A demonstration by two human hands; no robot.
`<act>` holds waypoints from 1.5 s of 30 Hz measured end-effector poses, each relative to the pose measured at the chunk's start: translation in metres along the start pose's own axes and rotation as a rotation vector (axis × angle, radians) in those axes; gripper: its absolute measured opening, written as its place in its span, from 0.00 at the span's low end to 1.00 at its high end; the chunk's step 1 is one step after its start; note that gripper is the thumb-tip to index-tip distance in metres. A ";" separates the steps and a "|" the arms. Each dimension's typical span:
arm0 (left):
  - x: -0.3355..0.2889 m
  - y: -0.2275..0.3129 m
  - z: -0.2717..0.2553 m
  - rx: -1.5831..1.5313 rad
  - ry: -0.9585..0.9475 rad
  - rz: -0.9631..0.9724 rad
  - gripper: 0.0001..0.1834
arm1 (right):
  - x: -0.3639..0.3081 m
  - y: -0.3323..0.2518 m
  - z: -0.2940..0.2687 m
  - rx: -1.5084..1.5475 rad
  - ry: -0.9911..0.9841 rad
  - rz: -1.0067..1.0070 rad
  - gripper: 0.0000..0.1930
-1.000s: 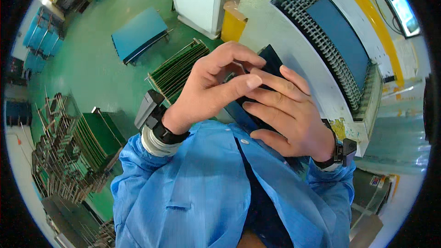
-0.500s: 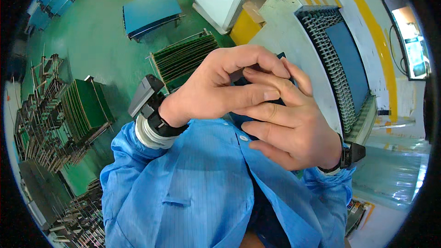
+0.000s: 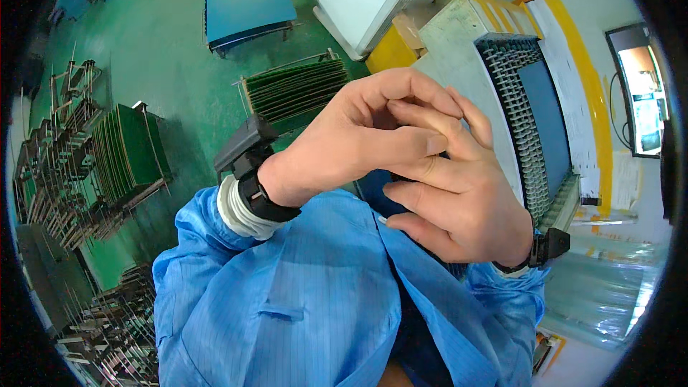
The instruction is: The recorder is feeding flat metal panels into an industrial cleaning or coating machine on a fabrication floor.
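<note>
Both bare hands meet in front of my chest. My left hand [image 3: 351, 136] is bent round the fingers of my right hand [image 3: 462, 197], its thumb lying across them and its index finger arching over the top. The right hand's fingers are loosely bent, with gaps between them. No object shows between the hands, though the inner side of the grip is hidden. A black strap with a dark device [image 3: 247, 154] sits on my left wrist, and a smaller black device [image 3: 550, 247] on my right. I wear a blue work jacket [image 3: 287, 287].
To the right stands a machine with rows of metal rollers [image 3: 527, 136] and a blue panel [image 3: 548, 107]; a monitor [image 3: 638, 89] hangs beyond. Racks of green boards [image 3: 297, 89], [image 3: 129, 150] and a blue-topped cart [image 3: 251, 14] stand on the green floor [image 3: 165, 50].
The view has shifted slightly, so the carts and machine appear a little further right. My hands stay joined in nearly the same pose, with the left hand slightly further right.
</note>
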State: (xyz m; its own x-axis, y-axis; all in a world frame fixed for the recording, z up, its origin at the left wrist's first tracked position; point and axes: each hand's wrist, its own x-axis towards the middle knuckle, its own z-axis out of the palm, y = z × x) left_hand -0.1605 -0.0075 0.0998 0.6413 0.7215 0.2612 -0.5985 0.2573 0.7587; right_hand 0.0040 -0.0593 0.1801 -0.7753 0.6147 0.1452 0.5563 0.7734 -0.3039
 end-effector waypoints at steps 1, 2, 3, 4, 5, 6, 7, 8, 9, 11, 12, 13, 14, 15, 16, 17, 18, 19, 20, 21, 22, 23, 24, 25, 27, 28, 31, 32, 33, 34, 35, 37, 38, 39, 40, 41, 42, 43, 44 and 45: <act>-0.001 0.002 0.000 0.034 0.018 -0.002 0.16 | 0.001 0.001 0.000 0.001 -0.004 -0.005 0.15; -0.002 0.001 -0.002 0.034 0.023 0.001 0.16 | 0.003 0.002 0.000 0.010 -0.034 -0.010 0.15; -0.001 -0.001 -0.005 0.198 0.027 0.087 0.15 | 0.004 0.003 0.001 0.019 -0.064 -0.011 0.16; 0.000 -0.002 -0.008 0.362 0.030 0.172 0.15 | 0.005 0.004 0.001 0.021 -0.067 -0.011 0.16; 0.000 0.000 -0.010 0.360 0.034 0.172 0.15 | 0.007 0.004 0.000 0.018 -0.088 -0.009 0.16; 0.001 0.001 -0.013 0.465 0.029 0.219 0.14 | 0.008 0.005 0.000 0.013 -0.109 -0.007 0.16; 0.001 0.003 -0.014 0.570 0.024 0.266 0.13 | 0.009 0.005 0.000 0.015 -0.112 -0.007 0.16; 0.000 0.004 -0.015 0.568 0.026 0.266 0.13 | 0.010 0.005 0.001 0.029 -0.117 -0.009 0.16; -0.001 0.006 -0.015 0.593 0.034 0.252 0.12 | 0.010 0.005 0.001 0.042 -0.123 -0.012 0.16; -0.002 0.007 -0.017 0.615 0.043 0.238 0.12 | 0.013 0.005 0.001 0.072 -0.135 -0.014 0.16; -0.003 0.006 -0.019 0.604 0.036 0.218 0.12 | 0.014 0.006 0.000 0.100 -0.145 -0.017 0.16; -0.003 0.006 -0.020 0.593 0.028 0.197 0.11 | 0.016 0.006 -0.002 0.099 -0.146 -0.018 0.16; -0.004 0.008 -0.020 0.592 0.030 0.199 0.11 | 0.016 0.006 -0.005 0.151 -0.212 -0.010 0.16; -0.006 0.010 -0.021 0.601 0.017 0.166 0.11 | 0.016 0.006 -0.007 0.204 -0.278 -0.003 0.16; -0.007 0.011 -0.021 0.609 0.003 0.132 0.11 | 0.016 0.008 -0.008 0.203 -0.279 -0.003 0.16; -0.007 0.010 -0.022 0.608 0.005 0.133 0.11 | 0.016 0.010 -0.008 0.260 -0.266 -0.038 0.15; -0.007 0.008 -0.022 0.548 -0.010 0.157 0.11 | 0.017 0.011 -0.009 0.315 -0.252 -0.074 0.15; -0.008 0.007 -0.023 0.488 -0.024 0.181 0.12 | 0.018 0.013 -0.008 0.314 -0.254 -0.074 0.15; -0.009 0.008 -0.023 0.488 -0.023 0.183 0.12 | 0.019 0.015 -0.007 0.382 -0.232 -0.102 0.14; -0.009 0.009 -0.024 0.451 -0.048 0.185 0.14 | 0.020 0.017 -0.007 0.450 -0.209 -0.129 0.14; -0.010 0.009 -0.024 0.414 -0.072 0.188 0.15 | 0.020 0.017 -0.007 0.449 -0.209 -0.128 0.14; -0.011 0.009 -0.024 0.413 -0.073 0.188 0.15 | 0.021 0.017 -0.007 0.472 -0.214 -0.138 0.13; -0.011 0.008 -0.025 0.387 -0.080 0.186 0.16 | 0.021 0.017 -0.008 0.483 -0.217 -0.142 0.13; -0.012 0.007 -0.026 0.361 -0.088 0.183 0.17 | 0.021 0.017 -0.008 0.494 -0.219 -0.147 0.12; -0.013 0.009 -0.027 0.360 -0.096 0.173 0.17 | 0.022 0.016 -0.008 0.492 -0.222 -0.172 0.12; -0.013 0.011 -0.027 0.360 -0.103 0.163 0.17 | 0.022 0.016 -0.008 0.491 -0.222 -0.179 0.12; -0.015 0.014 -0.027 0.367 -0.110 0.151 0.17 | 0.020 0.011 -0.006 0.483 -0.207 -0.176 0.11; -0.015 0.013 -0.027 0.366 -0.112 0.150 0.17 | 0.020 0.010 -0.004 0.467 -0.199 -0.172 0.11; -0.014 0.012 -0.028 0.366 -0.121 0.171 0.18 | 0.020 0.009 -0.002 0.458 -0.196 -0.170 0.11; -0.014 0.011 -0.028 0.366 -0.131 0.192 0.18 | 0.020 0.007 -0.001 0.449 -0.192 -0.168 0.11; -0.014 0.012 -0.026 0.365 -0.132 0.192 0.18 | 0.020 0.006 0.000 0.445 -0.190 -0.173 0.11; -0.015 0.014 -0.021 0.220 -0.132 0.135 0.15 | 0.020 0.004 0.001 0.441 -0.186 -0.177 0.10; -0.014 0.012 -0.022 0.220 -0.133 0.133 0.15 | 0.019 0.002 0.001 0.429 -0.207 -0.161 0.10; -0.012 0.010 -0.024 0.313 -0.161 0.200 0.13 | 0.019 0.000 0.001 0.417 -0.228 -0.147 0.10; -0.011 0.008 -0.025 0.406 -0.189 0.267 0.12 | 0.019 -0.003 0.002 0.416 -0.227 -0.146 0.10; -0.011 0.008 -0.024 0.405 -0.190 0.266 0.12 | 0.018 -0.005 0.002 0.433 -0.232 -0.117 0.10; -0.011 0.008 -0.024 0.403 -0.182 0.266 0.11 | 0.018 -0.007 0.003 0.451 -0.236 -0.088 0.10; -0.012 0.007 -0.024 0.400 -0.175 0.265 0.11 | 0.019 -0.009 0.003 0.451 -0.236 -0.089 0.10; -0.013 0.007 -0.024 0.401 -0.174 0.265 0.11 | 0.021 -0.011 0.001 0.385 -0.225 -0.088 0.10; -0.014 0.007 -0.023 0.384 -0.157 0.225 0.11 | 0.021 -0.013 0.001 0.319 -0.214 -0.086 0.10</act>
State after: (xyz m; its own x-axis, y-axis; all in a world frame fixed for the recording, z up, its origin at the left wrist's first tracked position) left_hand -0.1844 -0.0012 0.0881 0.5987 0.6184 0.5091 -0.5288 -0.1722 0.8311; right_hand -0.0200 -0.0563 0.1865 -0.8785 0.4776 -0.0067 0.3919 0.7129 -0.5816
